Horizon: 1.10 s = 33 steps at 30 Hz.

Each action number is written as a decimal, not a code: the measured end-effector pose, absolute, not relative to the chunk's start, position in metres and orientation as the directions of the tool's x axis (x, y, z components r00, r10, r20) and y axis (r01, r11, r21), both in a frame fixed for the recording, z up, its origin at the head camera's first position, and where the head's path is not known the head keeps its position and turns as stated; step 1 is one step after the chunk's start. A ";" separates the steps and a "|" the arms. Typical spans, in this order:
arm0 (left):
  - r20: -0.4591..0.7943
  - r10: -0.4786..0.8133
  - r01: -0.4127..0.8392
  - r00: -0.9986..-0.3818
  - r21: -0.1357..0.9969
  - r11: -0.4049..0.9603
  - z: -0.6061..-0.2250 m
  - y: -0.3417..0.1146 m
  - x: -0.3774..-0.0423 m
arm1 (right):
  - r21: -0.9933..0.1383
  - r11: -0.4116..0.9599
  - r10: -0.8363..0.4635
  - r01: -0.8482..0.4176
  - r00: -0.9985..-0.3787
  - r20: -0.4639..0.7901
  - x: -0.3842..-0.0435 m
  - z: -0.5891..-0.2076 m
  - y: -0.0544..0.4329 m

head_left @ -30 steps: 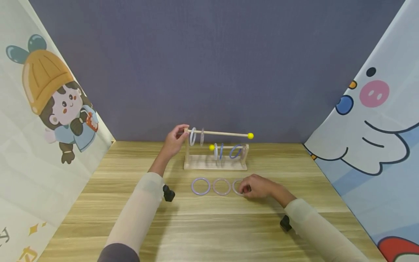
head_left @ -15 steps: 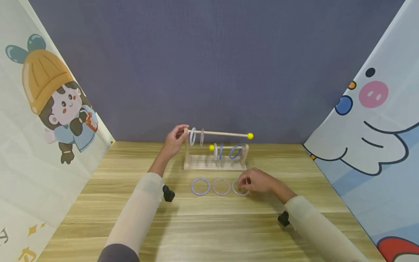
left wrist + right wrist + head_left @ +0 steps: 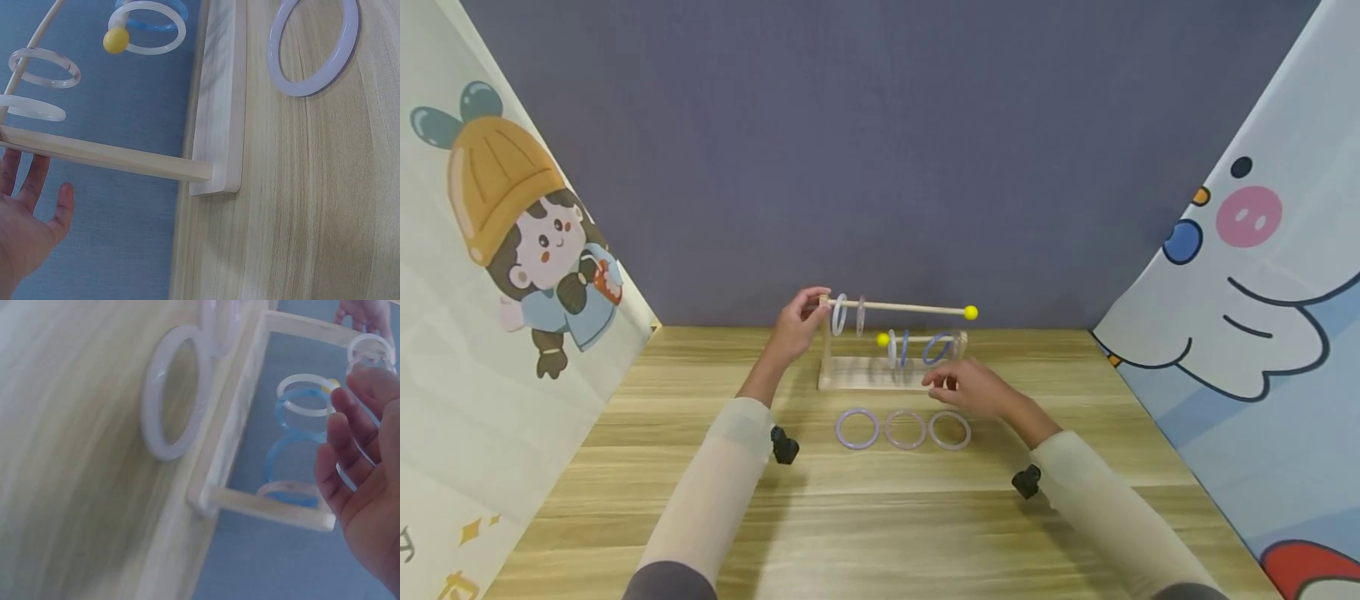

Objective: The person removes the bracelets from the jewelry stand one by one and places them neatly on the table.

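Observation:
A wooden bangle stand point(image 3: 865, 375) has two rods tipped with yellow balls. My left hand point(image 3: 797, 325) touches the top of its tall left post, fingers extended against the wood and thumb apart in the left wrist view. On the upper rod hang a white bangle point(image 3: 37, 109) and a translucent one point(image 3: 56, 82). White, blue and pale bangles hang on the lower rod point(image 3: 925, 338). My right hand point(image 3: 973, 388) hovers before the stand's right end, fingers loosely bent and holding nothing. Below it lies a pale bangle point(image 3: 950, 448) on the table.
Left of that bangle, a pinkish bangle point(image 3: 906, 448) and a lilac bangle point(image 3: 857, 447) lie in a row on the wood-grain table point(image 3: 880, 525). A dark grey panel point(image 3: 880, 167) rises behind the stand, and printed cartoon panels flank the table.
My right hand has left the rightmost bangle on the table and moved up and slightly left toward the stand. That bangle shows whole now. The left hand stays at the post.

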State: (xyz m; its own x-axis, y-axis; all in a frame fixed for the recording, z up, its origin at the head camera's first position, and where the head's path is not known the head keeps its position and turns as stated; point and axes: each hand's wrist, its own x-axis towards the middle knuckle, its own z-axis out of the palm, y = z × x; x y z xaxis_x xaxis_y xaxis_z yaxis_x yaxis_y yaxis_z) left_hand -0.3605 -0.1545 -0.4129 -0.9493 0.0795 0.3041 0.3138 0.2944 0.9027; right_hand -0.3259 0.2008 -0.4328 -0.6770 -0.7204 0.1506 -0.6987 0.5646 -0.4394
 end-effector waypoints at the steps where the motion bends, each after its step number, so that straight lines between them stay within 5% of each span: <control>1: 0.294 0.080 0.305 -0.952 0.906 0.293 -0.409 -0.153 -0.357 | -0.439 0.562 -0.717 -0.702 -0.677 0.165 -0.327 -0.432 0.198; 12: 0.270 0.077 0.281 -0.960 0.921 0.269 -0.404 -0.151 -0.353 | -0.444 0.583 -0.623 -0.680 -0.725 0.292 -0.334 -0.418 0.165; 20: 0.260 0.082 0.273 -0.962 0.915 0.297 -0.387 -0.148 -0.338 | -0.550 0.593 -0.446 -0.589 -0.808 0.384 -0.335 -0.413 0.139; 33: 0.286 0.071 0.294 -0.956 0.910 0.292 -0.414 -0.153 -0.361 | -0.703 0.549 -0.276 -0.453 -0.892 0.358 -0.343 -0.408 0.106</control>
